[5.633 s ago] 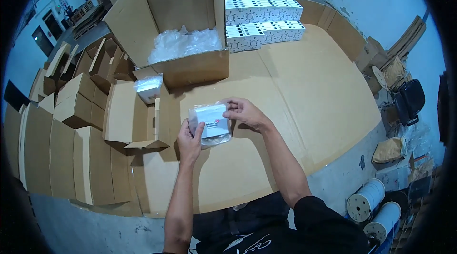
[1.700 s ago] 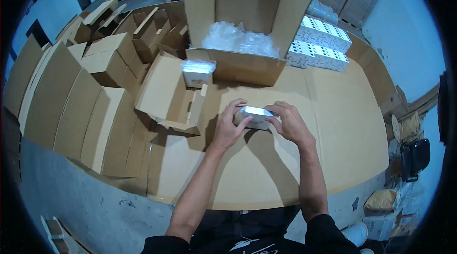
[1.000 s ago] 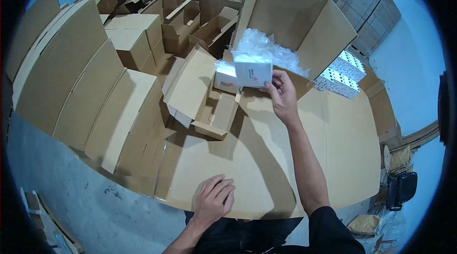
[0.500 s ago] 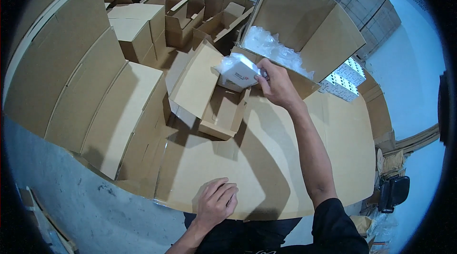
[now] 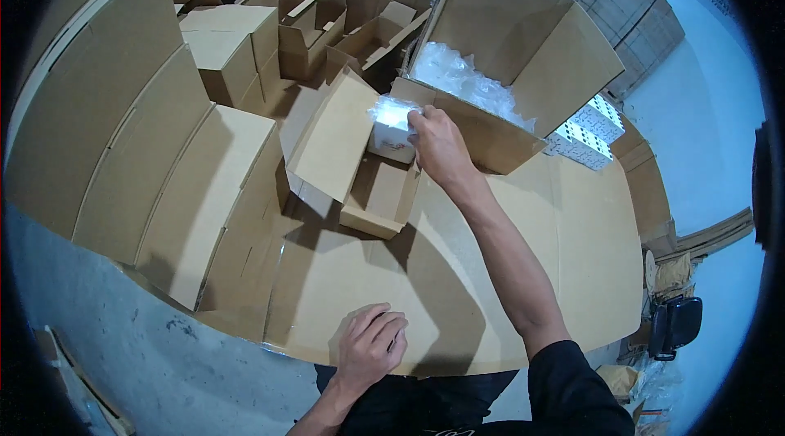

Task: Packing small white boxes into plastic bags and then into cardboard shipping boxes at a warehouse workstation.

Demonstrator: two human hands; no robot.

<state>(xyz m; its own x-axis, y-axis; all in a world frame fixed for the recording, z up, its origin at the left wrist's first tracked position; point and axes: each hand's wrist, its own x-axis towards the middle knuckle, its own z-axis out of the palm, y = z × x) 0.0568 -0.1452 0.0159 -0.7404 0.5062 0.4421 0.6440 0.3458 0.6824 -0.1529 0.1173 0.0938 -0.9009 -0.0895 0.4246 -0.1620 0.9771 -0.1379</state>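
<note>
My right hand [image 5: 441, 146] grips the right side of a small white box [image 5: 392, 143]. The white box stands at the far end of an open brown carton [image 5: 378, 191], and its lower part is down between the carton's walls. Clear bubble wrap [image 5: 396, 109] lies over the top of the white box, close to my fingers. The carton's long lid flap [image 5: 335, 141] leans out to the left. My left hand [image 5: 372, 346] rests at the near edge of the cardboard-covered table [image 5: 458, 297], fingers curled in, with nothing visible in them.
A tall open carton [image 5: 482, 129] holding clear air-cushion wrap [image 5: 470, 84] stands just beyond my right hand. White patterned boxes [image 5: 579, 146] sit to its right. Stacked brown cartons [image 5: 204, 182] line the left, with open cartons [image 5: 311, 39] at the back.
My right hand has moved left and slightly down with the white box. The box has turned more upright and sits lower in the carton's far end. My left hand has stayed in place.
</note>
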